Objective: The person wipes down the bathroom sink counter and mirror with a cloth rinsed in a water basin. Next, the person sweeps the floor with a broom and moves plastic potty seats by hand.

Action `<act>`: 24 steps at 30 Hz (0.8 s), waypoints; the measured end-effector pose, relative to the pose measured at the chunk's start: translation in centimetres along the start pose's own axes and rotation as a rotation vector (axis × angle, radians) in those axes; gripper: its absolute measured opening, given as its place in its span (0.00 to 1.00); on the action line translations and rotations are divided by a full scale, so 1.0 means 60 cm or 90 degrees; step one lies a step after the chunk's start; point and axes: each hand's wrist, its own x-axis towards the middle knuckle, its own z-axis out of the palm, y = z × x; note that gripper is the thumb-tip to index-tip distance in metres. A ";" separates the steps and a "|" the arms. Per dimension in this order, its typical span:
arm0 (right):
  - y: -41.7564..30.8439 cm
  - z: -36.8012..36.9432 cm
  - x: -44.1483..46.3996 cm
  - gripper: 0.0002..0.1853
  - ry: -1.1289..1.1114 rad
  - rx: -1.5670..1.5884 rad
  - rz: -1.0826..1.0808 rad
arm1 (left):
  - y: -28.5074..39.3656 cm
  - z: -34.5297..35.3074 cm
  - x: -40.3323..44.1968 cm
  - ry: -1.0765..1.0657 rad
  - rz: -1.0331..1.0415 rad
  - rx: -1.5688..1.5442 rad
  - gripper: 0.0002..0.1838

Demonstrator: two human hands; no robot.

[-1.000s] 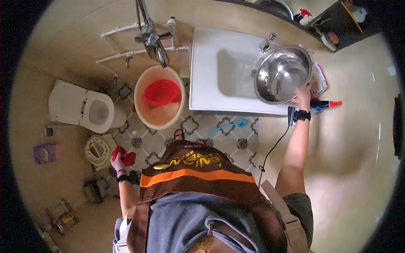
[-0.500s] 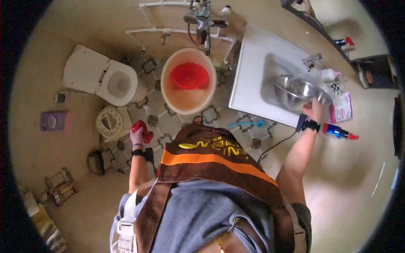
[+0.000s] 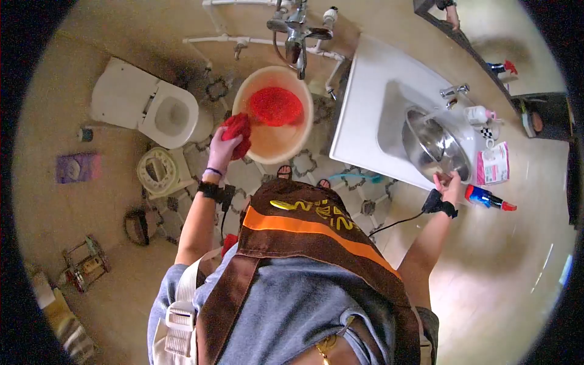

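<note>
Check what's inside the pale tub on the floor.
Inside the tub: one bright red item. Whatever is beneath it is covered. The red bundle in the left hand also hides part of the rim.

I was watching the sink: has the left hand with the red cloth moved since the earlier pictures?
Yes. The left hand has moved toward the tub; the red cloth, earlier clear of its rim, now overlaps it in view.

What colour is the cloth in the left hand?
The cloth is red, showing best in the head view.
</note>
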 end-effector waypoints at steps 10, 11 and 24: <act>-0.012 -0.021 -0.010 0.15 -0.098 -0.026 -0.007 | 0.248 0.403 -0.002 -0.328 -0.030 -0.177 0.21; -0.011 -0.023 0.006 0.15 -0.062 -0.010 0.014 | 0.232 0.443 0.009 -0.355 -0.059 -0.182 0.24; 0.039 -0.059 0.007 0.12 -0.167 0.081 0.031 | 0.064 0.549 0.008 -0.401 0.288 0.509 0.24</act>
